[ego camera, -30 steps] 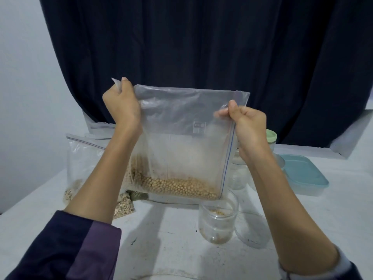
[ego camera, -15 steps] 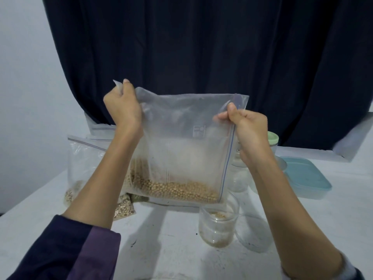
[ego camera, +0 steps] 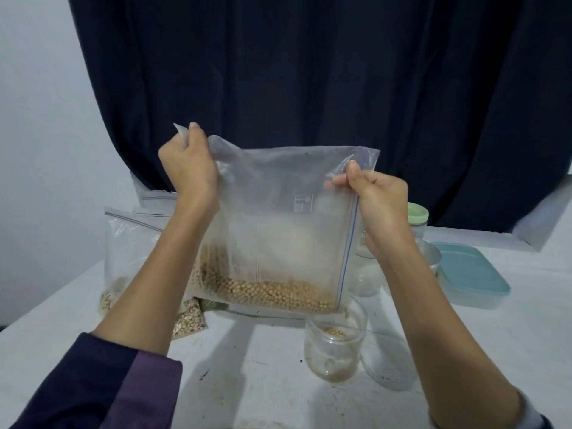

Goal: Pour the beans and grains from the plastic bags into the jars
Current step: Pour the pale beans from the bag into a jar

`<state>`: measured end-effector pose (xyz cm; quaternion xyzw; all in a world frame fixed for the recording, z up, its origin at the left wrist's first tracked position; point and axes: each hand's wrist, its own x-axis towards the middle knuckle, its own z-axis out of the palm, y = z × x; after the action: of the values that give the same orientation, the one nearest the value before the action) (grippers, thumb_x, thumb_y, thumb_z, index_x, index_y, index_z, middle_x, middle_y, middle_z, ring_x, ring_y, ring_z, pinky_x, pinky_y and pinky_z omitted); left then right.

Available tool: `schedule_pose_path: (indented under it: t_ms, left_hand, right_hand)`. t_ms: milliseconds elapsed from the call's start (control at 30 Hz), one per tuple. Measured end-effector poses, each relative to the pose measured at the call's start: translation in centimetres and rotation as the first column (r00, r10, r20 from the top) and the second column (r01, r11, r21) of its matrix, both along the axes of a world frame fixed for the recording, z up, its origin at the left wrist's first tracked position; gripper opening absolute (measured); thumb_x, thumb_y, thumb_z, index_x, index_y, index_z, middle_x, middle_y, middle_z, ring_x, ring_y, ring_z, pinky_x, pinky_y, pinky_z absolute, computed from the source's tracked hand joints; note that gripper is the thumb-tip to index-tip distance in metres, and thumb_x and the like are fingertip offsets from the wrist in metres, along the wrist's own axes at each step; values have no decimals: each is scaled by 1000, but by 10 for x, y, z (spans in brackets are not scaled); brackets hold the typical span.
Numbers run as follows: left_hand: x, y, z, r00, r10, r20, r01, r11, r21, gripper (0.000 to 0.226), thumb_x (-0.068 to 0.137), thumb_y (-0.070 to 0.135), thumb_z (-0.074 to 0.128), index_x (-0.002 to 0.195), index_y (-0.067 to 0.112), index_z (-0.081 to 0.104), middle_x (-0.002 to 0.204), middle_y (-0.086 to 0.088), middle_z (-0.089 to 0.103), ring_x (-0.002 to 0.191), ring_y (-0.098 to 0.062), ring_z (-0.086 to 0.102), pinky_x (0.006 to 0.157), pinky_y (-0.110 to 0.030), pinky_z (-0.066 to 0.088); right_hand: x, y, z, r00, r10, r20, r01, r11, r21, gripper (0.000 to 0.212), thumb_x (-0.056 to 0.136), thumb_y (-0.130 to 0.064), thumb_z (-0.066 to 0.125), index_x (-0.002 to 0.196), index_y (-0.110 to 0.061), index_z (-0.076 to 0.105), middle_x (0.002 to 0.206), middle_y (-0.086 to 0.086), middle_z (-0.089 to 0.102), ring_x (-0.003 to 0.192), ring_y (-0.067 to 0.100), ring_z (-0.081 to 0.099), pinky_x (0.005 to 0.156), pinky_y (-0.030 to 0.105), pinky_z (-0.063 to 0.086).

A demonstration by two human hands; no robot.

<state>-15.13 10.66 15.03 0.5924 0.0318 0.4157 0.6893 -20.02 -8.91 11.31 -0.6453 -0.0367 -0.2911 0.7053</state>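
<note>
Both hands, left (ego camera: 188, 168) and right (ego camera: 382, 201), pinch the bag (ego camera: 288, 218) of soybeans (ego camera: 272, 294) above an open jar (ego camera: 335, 345) holding a few beans

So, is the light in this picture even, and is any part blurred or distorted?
Head view: dim, cool light; soft shadows fall toward the camera on the white table. The clear plastic zip bag of beans, gripped by the left hand and right hand, looks hazy. Wide-angle bending shows at the edges; corners are soft.
</note>
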Motion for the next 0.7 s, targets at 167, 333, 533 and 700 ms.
schedule_pose_path:
  t_ms: [167,333,533,700]
  left_hand:
    - [0,0,0,1000,-8,-2,8,1000,-5,48,95,17,47,55,21,20,45,12,21,43,-5,21,46,-20,21]
    - [1,0,-1,1000,15,-6,-15,1000,7,48,95,18,47,55,20,20,52,7,22,43,-5,21,46,-20,21]
    - [0,0,0,1000,19,-10,-19,1000,2,48,97,22,45,56,20,19,38,11,20,40,-6,21,43,-18,20]
    - [0,5,1,1000,17,5,-17,999,-30,50,98,25,45,55,20,19,39,11,20,43,-6,21,47,-21,21]
  right_hand:
    - [0,0,0,1000,-14,-1,14,1000,17,33,97,-21,56,67,-12,70,65,-7,71,77,2,67,90,22,48]
    - [2,-2,-1,1000,-22,-1,22,1000,12,36,97,-21,56,63,-16,69,65,-7,72,87,10,68,95,26,48]
    - [1,-1,1,1000,-6,5,6,1000,8,34,97,-20,55,67,-12,69,65,-8,71,77,-2,67,88,14,47]
    - [2,-1,3,1000,-2,13,2,1000,1,34,97,-19,55,67,-11,69,64,-8,71,75,-2,67,88,14,46]
